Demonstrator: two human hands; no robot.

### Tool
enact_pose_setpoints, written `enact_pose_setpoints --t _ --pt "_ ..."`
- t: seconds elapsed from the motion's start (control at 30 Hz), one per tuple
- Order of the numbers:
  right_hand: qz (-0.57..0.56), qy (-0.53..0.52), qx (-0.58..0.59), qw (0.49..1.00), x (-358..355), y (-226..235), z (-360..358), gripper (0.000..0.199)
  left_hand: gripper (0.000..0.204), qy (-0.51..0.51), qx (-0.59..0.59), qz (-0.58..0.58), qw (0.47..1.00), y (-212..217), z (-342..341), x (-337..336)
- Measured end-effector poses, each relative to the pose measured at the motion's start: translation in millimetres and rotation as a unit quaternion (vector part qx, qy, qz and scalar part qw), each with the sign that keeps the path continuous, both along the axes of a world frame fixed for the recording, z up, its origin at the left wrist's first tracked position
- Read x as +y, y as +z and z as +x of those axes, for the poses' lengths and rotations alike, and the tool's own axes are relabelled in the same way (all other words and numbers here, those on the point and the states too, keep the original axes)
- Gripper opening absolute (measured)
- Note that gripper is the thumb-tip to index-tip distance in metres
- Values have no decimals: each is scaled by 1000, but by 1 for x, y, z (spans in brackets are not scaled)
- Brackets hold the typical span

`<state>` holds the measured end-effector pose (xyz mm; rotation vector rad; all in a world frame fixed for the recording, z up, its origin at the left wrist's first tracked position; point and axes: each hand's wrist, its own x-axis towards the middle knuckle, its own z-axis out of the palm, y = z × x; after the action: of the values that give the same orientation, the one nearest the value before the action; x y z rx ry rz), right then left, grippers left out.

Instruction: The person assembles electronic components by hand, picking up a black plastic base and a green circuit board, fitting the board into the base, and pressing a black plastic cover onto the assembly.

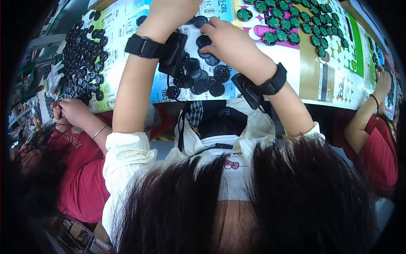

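Observation:
My left hand (pixel 173 15) reaches across the far part of the table, and the upper edge of the picture cuts off its fingers. Beside it, my right hand (pixel 226 37) is closed, thumb and forefinger curled around a black round plastic cap (pixel 204 41). Whether that cap is lifted, I cannot tell. Below both hands lies a loose pile of similar black caps (pixel 198 80), some overlapping, close to the table's near edge. Each wrist wears a black strap with a small black device.
Many black round parts (pixel 84 59) cover the table's left. Black round cases with green circuit boards (pixel 281 23) stand at the far right. Printed cardboard sheets (pixel 330 76) lie on the table. People in red sit on both sides, one's hands (pixel 74 111) near the left parts.

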<state>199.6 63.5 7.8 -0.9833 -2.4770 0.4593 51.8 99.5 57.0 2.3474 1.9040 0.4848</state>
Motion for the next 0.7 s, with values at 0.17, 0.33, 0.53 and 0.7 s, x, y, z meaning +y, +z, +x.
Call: enact_pose_setpoints --t 0.17,0.33,0.53,0.7 --pt "24 -11 4 1000 3 -8 -7 28 22 -51 -30 -38 998 -1 23 17" --pt "-1 -40 6 999 3 5 13 24 21 -99 -49 -89 990 -14 44 25" --pt "-149 -125 179 964 -12 35 70 17 21 -115 -89 -70 987 -33 66 24" --pt "-278 -183 473 816 -25 48 84 13 18 -127 -177 -89 972 -24 68 8"
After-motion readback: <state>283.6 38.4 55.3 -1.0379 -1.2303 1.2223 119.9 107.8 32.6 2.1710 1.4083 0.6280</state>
